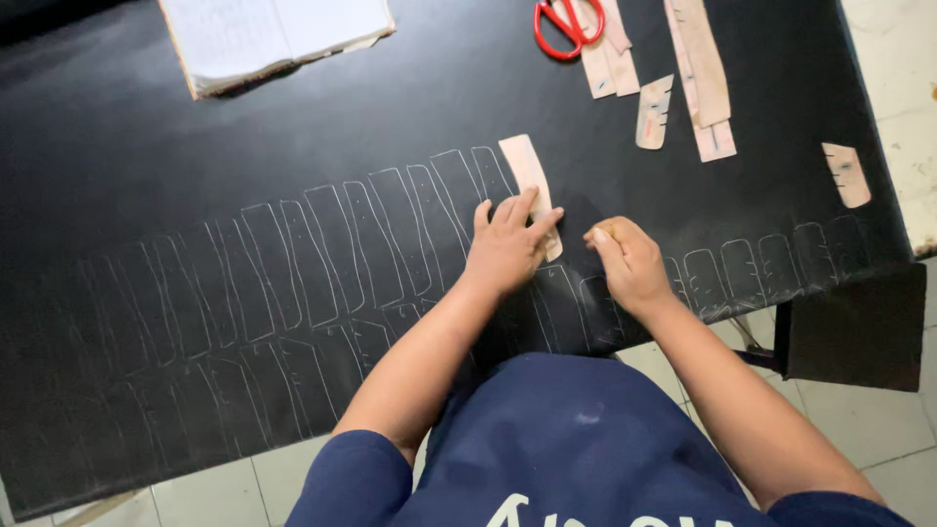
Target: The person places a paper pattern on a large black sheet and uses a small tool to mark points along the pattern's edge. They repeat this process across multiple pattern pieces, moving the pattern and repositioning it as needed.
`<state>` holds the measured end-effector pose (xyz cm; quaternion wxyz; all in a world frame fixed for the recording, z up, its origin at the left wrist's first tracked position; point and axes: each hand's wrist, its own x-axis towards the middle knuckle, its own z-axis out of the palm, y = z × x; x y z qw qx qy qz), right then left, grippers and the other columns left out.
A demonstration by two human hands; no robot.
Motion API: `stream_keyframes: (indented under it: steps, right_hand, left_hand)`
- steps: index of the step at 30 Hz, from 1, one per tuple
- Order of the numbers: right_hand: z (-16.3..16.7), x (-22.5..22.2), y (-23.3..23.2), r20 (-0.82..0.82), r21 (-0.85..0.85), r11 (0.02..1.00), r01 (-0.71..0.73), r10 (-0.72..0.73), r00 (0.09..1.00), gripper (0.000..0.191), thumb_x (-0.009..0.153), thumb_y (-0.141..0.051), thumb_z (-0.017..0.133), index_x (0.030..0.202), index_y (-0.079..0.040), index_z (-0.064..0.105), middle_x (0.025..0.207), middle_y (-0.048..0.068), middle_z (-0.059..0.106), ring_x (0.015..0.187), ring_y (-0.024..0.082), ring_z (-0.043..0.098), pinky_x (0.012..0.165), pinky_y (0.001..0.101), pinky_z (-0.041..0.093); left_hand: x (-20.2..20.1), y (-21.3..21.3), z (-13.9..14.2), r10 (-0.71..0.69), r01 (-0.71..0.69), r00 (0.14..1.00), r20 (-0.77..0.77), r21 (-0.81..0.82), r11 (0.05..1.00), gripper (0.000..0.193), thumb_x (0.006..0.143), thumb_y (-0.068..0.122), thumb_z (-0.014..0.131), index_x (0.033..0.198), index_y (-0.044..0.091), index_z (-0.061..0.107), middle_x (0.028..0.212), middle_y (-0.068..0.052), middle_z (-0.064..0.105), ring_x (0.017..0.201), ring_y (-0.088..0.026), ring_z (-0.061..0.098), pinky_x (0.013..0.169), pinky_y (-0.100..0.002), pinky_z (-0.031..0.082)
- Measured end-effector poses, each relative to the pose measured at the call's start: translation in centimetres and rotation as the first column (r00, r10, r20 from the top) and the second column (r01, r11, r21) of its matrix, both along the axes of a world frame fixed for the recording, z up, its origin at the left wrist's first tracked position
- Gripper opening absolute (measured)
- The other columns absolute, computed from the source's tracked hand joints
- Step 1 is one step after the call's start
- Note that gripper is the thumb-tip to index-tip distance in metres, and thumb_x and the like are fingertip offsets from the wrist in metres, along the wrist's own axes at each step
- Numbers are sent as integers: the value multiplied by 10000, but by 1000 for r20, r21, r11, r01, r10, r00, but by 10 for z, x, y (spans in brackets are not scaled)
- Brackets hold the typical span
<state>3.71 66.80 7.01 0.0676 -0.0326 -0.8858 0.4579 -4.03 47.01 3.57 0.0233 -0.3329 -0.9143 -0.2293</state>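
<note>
Fingers of the left hand [506, 244] lie spread flat on a tan paper template [530, 187], pinning it to the black sheet [195, 146] on the table, at twelve o'clock from the person's body. Just at three o'clock of it, the right hand [630, 262] is curled closed around a small marking piece, mostly hidden. Red scissors [566, 27] lie well apart at one o'clock.

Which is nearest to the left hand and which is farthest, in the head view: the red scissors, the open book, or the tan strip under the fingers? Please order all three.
Measured from the left hand:
1. Tan strip: directly under its fingers, touching.
2. Red scissors: far edge of the black sheet, up and slightly right.
3. Open book: far left corner, farthest.
</note>
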Motion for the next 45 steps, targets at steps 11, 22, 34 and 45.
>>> stream_keyframes:
  steps: [11,22,34,45]
  right_hand:
    - [-43,49,71,-121,590,788,177,-131,984,328,947,-222,696,1269,-161,708,1037,87,605,926,313,666,790,451,539]
    - [-55,54,111,-80,613,790,28,26,996,343,927,-216,716,1268,-187,722,1005,70,605,883,288,656,756,442,543]
    - [-64,62,226,-138,681,731,29,89,986,401,973,-201,688,1368,-134,703,1124,104,580,1011,316,619,851,454,510]
    - [-55,56,221,-202,619,786,11,145,969,362,955,-176,704,1298,-62,713,1063,107,589,954,308,616,808,438,514]
  left_hand:
    - [30,-40,-12,185,-188,980,-75,-36,982,487,970,388,629,1430,244,565,1563,-129,435,1467,-317,377,1167,-650,211]
    - [72,6,-42,524,-524,852,-21,-27,851,613,967,424,609,1506,156,492,1630,-183,325,1527,-385,244,1160,-713,89]
    - [74,20,-34,654,-650,756,4,-109,752,562,1014,420,578,1529,210,496,1671,-103,315,1557,-319,223,1233,-641,64]
    - [73,19,-29,663,-658,749,4,-120,743,551,1009,410,584,1515,205,505,1670,-102,342,1561,-305,233,1241,-623,71]
